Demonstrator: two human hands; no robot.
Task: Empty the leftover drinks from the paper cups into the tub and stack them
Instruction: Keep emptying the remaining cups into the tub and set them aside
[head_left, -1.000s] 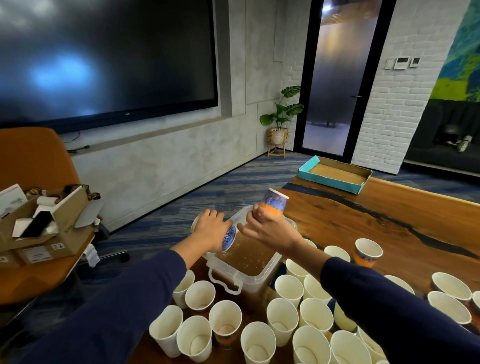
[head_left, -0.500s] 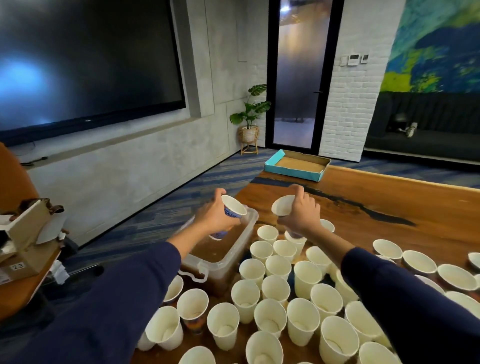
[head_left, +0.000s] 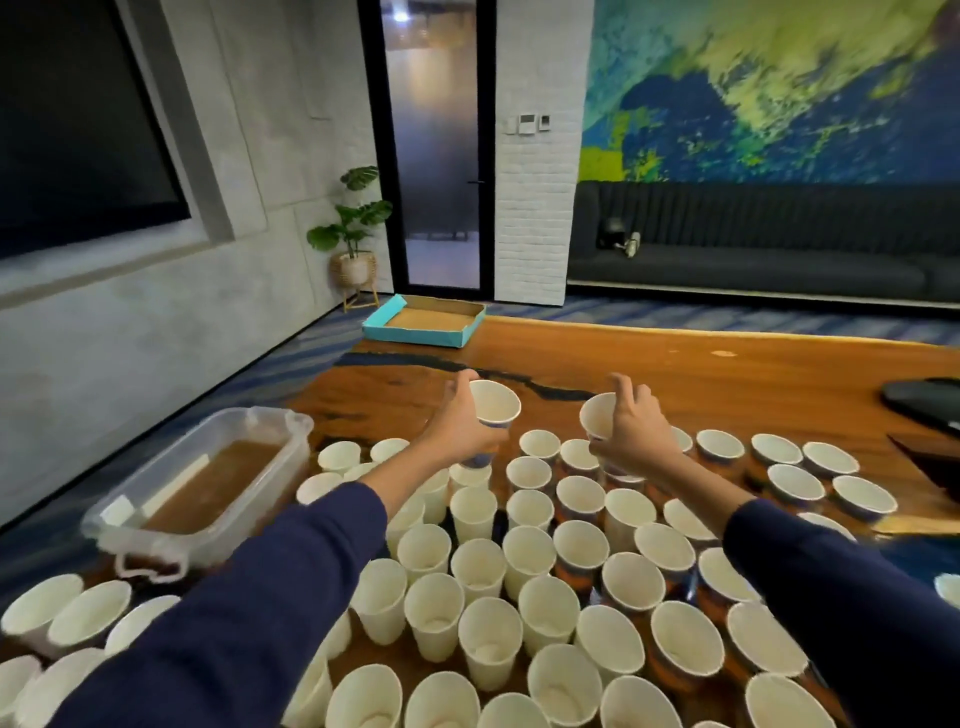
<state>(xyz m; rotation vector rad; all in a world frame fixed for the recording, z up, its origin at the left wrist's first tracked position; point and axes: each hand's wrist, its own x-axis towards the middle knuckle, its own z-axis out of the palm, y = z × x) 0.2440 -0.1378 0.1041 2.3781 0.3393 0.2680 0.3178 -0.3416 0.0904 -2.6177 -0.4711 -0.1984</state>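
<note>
My left hand (head_left: 457, 426) grips a white paper cup (head_left: 494, 402) held upright above the far cups in the middle of the table. My right hand (head_left: 631, 431) grips a second paper cup (head_left: 597, 415), also upright, a little to the right. Both cups look empty inside. The clear plastic tub (head_left: 130, 512) of brown liquid sits at the table's left edge, well left of both hands. Several white paper cups (head_left: 478, 512) stand packed together across the near table below my arms.
A teal cardboard tray (head_left: 415, 335) lies at the table's far end. A dark object (head_left: 922, 400) rests at the right edge. More cups (head_left: 795, 480) spread to the right. Bare wood (head_left: 701, 364) shows beyond the cups.
Both hands have moved right, away from the tub, each carrying its cup upright over the middle cups. The view has swung to the right.
</note>
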